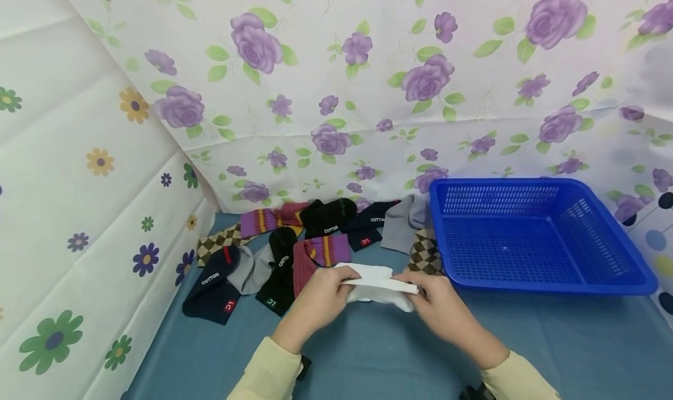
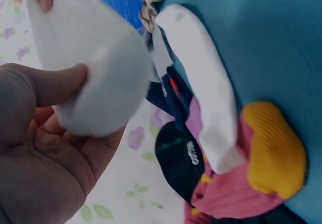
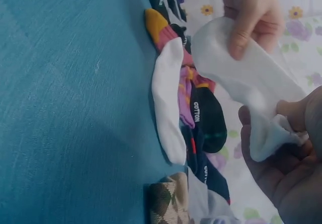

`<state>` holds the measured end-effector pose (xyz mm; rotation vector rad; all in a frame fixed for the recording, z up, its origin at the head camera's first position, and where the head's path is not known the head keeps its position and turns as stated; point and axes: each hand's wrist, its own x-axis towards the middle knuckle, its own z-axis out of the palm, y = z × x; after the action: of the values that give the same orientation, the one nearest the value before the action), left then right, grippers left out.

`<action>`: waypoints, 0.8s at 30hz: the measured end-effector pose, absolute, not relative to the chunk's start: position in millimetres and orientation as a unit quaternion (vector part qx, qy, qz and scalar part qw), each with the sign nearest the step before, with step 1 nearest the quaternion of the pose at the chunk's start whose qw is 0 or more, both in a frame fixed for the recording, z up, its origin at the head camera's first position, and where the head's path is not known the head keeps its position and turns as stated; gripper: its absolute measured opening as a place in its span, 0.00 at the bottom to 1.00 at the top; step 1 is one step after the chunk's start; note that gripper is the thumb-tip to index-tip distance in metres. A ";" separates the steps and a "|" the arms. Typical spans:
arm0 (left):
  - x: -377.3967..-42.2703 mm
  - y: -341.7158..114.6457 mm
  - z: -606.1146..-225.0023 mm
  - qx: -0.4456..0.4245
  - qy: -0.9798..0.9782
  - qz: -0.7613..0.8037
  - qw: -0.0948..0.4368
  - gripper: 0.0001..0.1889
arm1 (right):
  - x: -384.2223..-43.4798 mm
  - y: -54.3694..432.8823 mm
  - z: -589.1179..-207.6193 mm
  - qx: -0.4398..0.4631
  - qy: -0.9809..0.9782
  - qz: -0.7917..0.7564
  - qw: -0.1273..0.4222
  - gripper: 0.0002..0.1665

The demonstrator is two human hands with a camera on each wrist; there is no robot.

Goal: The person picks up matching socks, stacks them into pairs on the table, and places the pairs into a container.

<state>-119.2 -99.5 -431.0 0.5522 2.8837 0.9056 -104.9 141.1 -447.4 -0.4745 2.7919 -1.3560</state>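
A white sock (image 2: 108,58) is stretched between my two hands above the table. My left hand (image 1: 319,298) pinches one end of it, thumb on top and fingers beneath. The other end, bunched in the right wrist view, is gripped between the thumb and fingers of my right hand (image 1: 444,306). Below them a second white sock (image 3: 168,100) lies flat on the blue cloth, partly hidden by the held one in the head view. A pink sock with a mustard part (image 2: 274,153) lies at the end of that second sock.
Several socks lie along the back, among them a navy one (image 1: 210,286), black ones (image 1: 327,218), a grey one (image 1: 402,225), purple striped ones (image 1: 336,249) and a checkered one (image 1: 425,253). A blue plastic basket (image 1: 547,286) stands at right, before a flowered backdrop (image 1: 378,114).
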 end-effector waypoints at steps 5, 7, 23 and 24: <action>-122.2 -111.1 -438.1 0.159 0.920 0.356 0.036 0.05 | -105.2 150.3 -452.0 -0.119 0.862 -0.491 0.028 0.11; -121.9 -114.1 -440.3 0.143 0.911 0.385 0.036 0.04 | -104.7 153.1 -453.2 -0.113 0.851 -0.513 0.030 0.11; -120.2 -123.9 -442.1 0.114 0.809 0.562 0.129 0.24 | -100.8 163.7 -456.0 -0.047 0.827 -0.561 -0.017 0.18; -120.3 -124.1 -442.4 0.115 0.804 0.569 0.133 0.26 | -100.5 164.2 -456.2 -0.044 0.827 -0.560 -0.017 0.17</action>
<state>-120.3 -124.1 -442.4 0.3344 2.3313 1.6493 -100.5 164.2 -456.2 -0.1413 2.6275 -1.7786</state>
